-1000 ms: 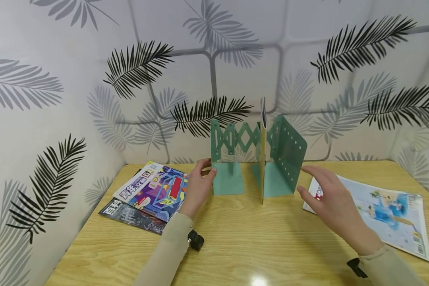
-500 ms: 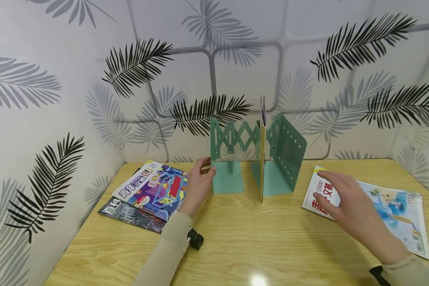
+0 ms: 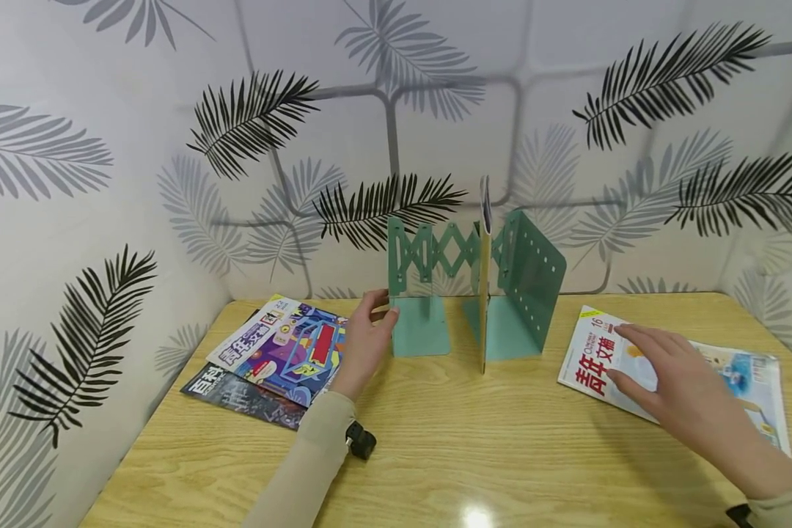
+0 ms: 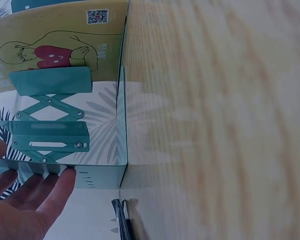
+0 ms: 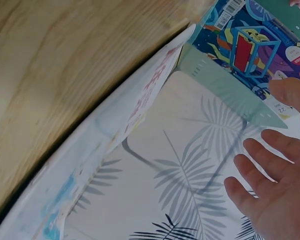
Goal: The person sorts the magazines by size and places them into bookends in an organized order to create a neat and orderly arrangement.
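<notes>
The left hand (image 3: 364,345), fingers loose, touches one green rack (image 3: 536,279), mid-frame, with one book (image 3: 485,282). The right hand (image 3: 689,396), fingers wide, holds nothing, hiding some of one white magazine (image 3: 600,359), right. Two colored magazines (image 3: 297,348) overlap, left.

Coated Metal, Slick Paper, Grained Wood

The green bookend (image 3: 534,282) touching the left hand (image 3: 366,341) looks like sheet metal, smooth under an even coat with a soft sheen, its metal lattice (image 4: 49,101) riveted. Left of that hand, the purple magazine (image 3: 303,348) is thin paper with a smooth printed cover; the white magazine (image 3: 597,359) below the right hand (image 3: 693,396) looks similarly slick. Beneath both hands, the tabletop (image 3: 435,455) shows wood grain under a glossy finish that reflects a bright spot. Behind the left hand, the sleeve (image 3: 303,466) is matt cloth.
</notes>
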A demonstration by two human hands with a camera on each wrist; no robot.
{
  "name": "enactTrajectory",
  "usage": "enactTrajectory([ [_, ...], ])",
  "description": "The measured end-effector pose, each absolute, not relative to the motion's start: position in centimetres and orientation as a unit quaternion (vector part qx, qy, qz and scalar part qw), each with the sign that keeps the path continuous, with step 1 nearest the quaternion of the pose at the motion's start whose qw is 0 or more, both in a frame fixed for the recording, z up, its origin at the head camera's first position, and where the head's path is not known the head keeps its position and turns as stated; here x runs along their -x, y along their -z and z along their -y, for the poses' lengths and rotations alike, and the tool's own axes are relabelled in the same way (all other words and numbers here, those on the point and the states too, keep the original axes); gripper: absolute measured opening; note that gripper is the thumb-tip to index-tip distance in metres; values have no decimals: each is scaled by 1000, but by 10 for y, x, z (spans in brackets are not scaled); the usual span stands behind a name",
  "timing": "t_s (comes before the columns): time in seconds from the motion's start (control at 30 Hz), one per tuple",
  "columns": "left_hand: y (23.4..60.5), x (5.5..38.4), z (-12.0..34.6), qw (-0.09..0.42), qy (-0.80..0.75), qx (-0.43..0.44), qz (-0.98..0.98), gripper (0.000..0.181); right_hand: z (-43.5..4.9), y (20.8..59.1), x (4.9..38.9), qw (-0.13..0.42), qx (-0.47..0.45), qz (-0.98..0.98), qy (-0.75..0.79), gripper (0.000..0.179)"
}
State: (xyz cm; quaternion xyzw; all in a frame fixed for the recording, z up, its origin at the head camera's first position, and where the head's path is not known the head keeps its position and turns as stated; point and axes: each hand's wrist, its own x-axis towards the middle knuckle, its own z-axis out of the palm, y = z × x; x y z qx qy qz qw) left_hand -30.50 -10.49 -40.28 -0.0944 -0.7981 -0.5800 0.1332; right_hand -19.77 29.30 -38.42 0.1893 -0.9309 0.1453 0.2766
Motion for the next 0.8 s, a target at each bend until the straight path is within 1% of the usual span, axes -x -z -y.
enactTrajectory([
  [0.2, 404, 305, 105, 137, 583, 98, 795, 36, -303, 384, 197, 238, -175, 948, -120, 68],
  [0.4, 404, 306, 105, 137, 587, 100, 791, 37, -309, 389, 198, 207, -185, 955, -102, 68],
  [0.63, 403, 305, 105, 138, 583, 99, 794, 37, -309, 396, 198, 101, -158, 978, -92, 74],
  [0.8, 402, 304, 104, 137, 584, 98, 794, 37, -313, 402, 199, 77, -155, 981, -88, 76],
])
